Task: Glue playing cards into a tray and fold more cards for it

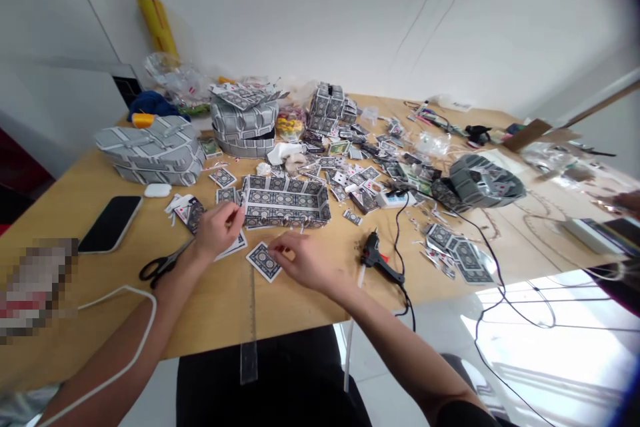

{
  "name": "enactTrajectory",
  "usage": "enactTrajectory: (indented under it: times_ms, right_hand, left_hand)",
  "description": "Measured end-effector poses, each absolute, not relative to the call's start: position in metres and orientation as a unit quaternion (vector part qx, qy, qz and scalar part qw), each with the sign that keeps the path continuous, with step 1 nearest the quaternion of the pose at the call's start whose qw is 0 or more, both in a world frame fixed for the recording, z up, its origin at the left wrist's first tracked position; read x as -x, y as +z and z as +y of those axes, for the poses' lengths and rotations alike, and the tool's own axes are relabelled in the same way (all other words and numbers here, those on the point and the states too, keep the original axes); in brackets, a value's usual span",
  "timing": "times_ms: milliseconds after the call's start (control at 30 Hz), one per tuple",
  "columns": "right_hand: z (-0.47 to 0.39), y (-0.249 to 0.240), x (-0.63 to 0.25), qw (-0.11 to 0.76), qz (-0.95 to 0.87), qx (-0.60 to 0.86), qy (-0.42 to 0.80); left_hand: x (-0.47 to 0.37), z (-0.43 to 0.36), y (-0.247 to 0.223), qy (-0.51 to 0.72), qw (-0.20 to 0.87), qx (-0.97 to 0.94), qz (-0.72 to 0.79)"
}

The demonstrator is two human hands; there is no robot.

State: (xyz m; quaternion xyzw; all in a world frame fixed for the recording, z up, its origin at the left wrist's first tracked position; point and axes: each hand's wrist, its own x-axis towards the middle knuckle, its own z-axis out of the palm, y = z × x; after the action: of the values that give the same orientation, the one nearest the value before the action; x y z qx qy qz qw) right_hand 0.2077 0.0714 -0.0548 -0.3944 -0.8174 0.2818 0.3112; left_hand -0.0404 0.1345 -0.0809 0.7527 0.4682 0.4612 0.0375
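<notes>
My left hand is closed, its curled fingertips by the left end of a shallow open box built from folded playing cards. Whatever it may pinch is too small to see. My right hand hovers low in front of the box, thumb and fingers drawn together. Its fingertips are over the right side of a patterned playing card; I cannot tell whether they grip it. A clear ruler sticks out past the table edge. Black-handled scissors lie beneath my left forearm.
A black glue gun with its cord lies right of my right hand. Left are a phone and a white earbud case. Woven card baskets and scattered cards fill the back. Another person's hand shows far right.
</notes>
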Motion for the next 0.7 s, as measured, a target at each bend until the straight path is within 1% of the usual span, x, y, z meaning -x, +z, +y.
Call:
enactTrajectory:
  times_ms: [233, 367, 533, 700]
  right_hand:
    - [0.063, -0.078, -0.196, 0.208, -0.841, 0.429, 0.256]
    - [0.071, -0.081, -0.189, 0.164, -0.868, 0.395, 0.252]
    - [0.080, -0.081, -0.182, 0.142, -0.875, 0.377, 0.268]
    - [0.081, -0.069, -0.182, 0.121, -0.867, 0.398, 0.276]
  left_hand:
    - [0.038, 0.127, -0.092, 0.440, 0.006, -0.783, 0.439]
    - [0.035, 0.129, -0.096, 0.430, -0.006, -0.786, 0.444]
    - [0.035, 0.128, -0.096, 0.424, -0.008, -0.786, 0.450]
    - [0.036, 0.127, -0.096, 0.423, -0.003, -0.784, 0.455]
